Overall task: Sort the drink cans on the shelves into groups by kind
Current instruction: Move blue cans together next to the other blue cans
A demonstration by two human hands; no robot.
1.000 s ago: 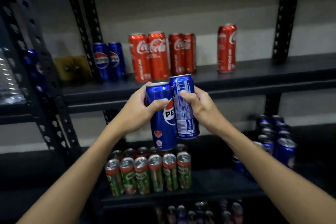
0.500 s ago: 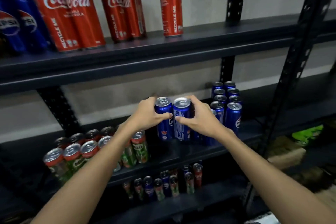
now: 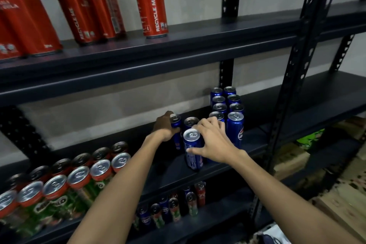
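Observation:
My left hand (image 3: 164,127) is closed around a blue Pepsi can (image 3: 175,121) that stands on the middle shelf (image 3: 277,132). My right hand (image 3: 214,141) grips a second blue Pepsi can (image 3: 192,149), nearer the shelf's front edge, thumb on its side and fingers behind it. A third Pepsi can (image 3: 191,120) stands between the two. Just to the right is a two-column block of several Pepsi cans (image 3: 234,125). Several green Milo cans (image 3: 79,179) fill the same shelf's left end. Red Coca-Cola cans (image 3: 152,4) stand on the upper shelf (image 3: 198,45).
The bottom shelf holds several mixed blue, green and red cans (image 3: 174,207). A black perforated upright (image 3: 291,69) rises right of the Pepsi block. Cardboard boxes (image 3: 291,156) and a green packet (image 3: 310,137) lie on the floor beyond it.
Both hands came down from chest height with the two Pepsi cans and moved right. The cans now stand apart on the middle shelf beside the Pepsi block, and my view has dropped closer.

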